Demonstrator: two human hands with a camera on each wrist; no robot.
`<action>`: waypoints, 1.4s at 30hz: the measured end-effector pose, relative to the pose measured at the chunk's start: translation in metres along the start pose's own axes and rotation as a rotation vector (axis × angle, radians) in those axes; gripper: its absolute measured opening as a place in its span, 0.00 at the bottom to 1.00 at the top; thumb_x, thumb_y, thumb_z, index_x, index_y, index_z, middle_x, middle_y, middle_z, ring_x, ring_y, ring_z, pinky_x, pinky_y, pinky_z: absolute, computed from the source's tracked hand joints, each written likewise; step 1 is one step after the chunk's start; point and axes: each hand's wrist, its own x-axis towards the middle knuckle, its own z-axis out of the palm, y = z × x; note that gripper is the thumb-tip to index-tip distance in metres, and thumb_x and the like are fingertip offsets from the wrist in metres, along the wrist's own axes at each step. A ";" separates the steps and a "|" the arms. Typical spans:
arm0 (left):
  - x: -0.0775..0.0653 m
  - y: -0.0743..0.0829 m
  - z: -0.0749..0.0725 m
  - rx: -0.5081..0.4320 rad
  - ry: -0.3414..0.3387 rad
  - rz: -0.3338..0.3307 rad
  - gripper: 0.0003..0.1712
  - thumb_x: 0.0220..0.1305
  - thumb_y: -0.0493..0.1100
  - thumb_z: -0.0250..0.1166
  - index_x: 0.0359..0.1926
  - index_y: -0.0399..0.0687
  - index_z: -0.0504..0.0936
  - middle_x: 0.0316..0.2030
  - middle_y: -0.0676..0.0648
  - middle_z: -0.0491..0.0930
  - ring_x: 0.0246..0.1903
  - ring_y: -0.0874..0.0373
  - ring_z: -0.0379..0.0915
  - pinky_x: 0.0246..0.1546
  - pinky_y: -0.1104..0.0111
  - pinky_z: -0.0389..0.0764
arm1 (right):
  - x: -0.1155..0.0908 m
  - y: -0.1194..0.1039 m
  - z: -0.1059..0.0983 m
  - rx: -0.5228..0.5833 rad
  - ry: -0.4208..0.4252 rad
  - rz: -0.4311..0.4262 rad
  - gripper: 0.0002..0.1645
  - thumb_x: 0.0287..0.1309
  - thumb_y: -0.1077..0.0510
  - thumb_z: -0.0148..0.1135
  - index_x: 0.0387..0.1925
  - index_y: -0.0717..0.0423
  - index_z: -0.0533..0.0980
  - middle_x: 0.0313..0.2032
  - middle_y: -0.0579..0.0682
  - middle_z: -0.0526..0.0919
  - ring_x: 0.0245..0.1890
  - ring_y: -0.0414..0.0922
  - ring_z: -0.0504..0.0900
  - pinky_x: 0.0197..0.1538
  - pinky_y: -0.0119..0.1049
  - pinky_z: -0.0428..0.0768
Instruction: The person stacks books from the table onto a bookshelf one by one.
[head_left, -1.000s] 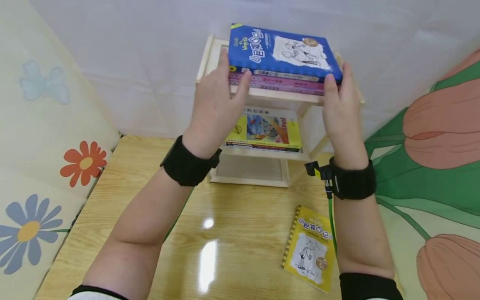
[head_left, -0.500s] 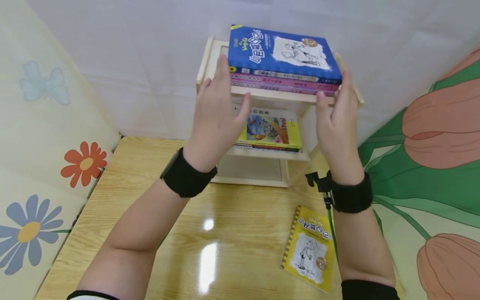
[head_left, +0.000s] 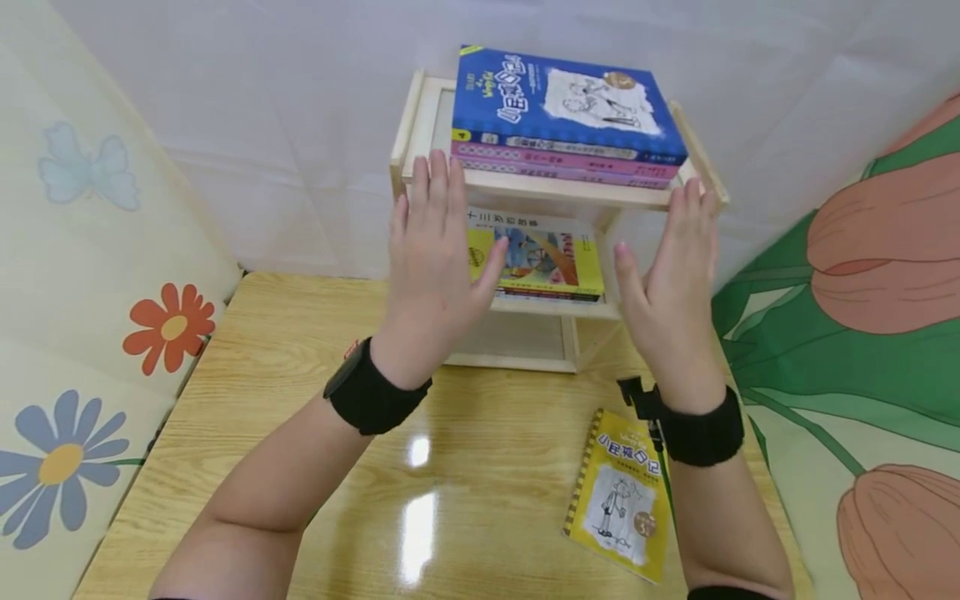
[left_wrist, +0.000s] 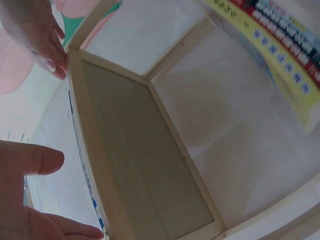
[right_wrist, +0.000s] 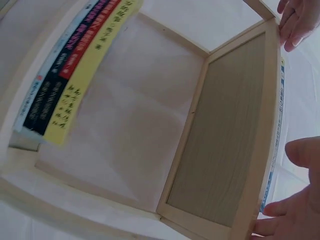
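Observation:
A blue book (head_left: 562,104) lies flat on top of pink-spined books (head_left: 562,165) on the upper shelf of a small wooden rack (head_left: 525,190). My left hand (head_left: 431,275), fingers straight and thumb spread, is at the left part of that shelf's front edge. My right hand (head_left: 675,292), also straight-fingered, is at its right part. Neither hand holds anything; whether fingertips touch the shelf edge is unclear. In the wrist views, my left hand (left_wrist: 22,195) and right hand (right_wrist: 295,205) appear beside the shelf board, seen from below.
On the middle shelf lies a stack with a yellow picture-covered book (head_left: 536,258) on top. Another yellow book (head_left: 618,500) lies on the wood-grain surface (head_left: 360,517), near my right forearm. A white cloth (head_left: 285,150) hangs behind the rack.
Both hands have let go of the book stack and drawn back toward me, their fingers straightening. The stack stays on the upper shelf.

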 end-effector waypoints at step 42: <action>-0.182 0.006 0.154 0.004 -0.771 0.343 0.45 0.66 0.59 0.55 0.73 0.41 0.48 0.74 0.41 0.41 0.73 0.49 0.39 0.70 0.49 0.51 | -0.217 0.059 0.077 -0.205 -0.622 0.363 0.55 0.59 0.41 0.59 0.70 0.73 0.45 0.71 0.71 0.33 0.70 0.69 0.39 0.66 0.66 0.50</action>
